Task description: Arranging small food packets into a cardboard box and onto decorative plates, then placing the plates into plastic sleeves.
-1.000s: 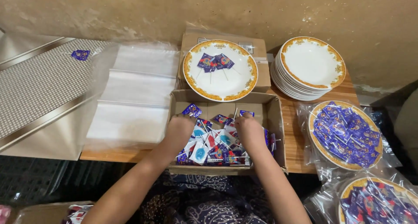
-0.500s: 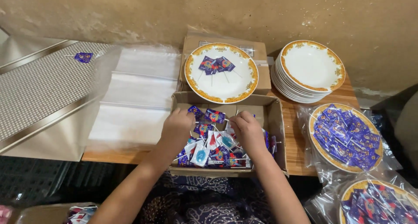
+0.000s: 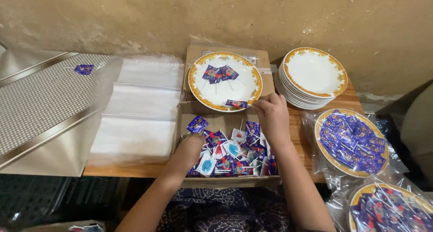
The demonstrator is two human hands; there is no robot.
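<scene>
From the head view I see my left hand (image 3: 191, 151) curled down into the cardboard box (image 3: 180, 124) of wrapped lollipops (image 3: 232, 153), fingers buried so I cannot tell its grip. My right hand (image 3: 270, 114) pinches one blue-wrapped lollipop (image 3: 236, 104) at the near rim of the gold-edged plate (image 3: 198, 90), which already carries a few. A stack of empty plates (image 3: 313, 74) stands to the right, clear bags (image 3: 140, 110) to the left on the surface
</scene>
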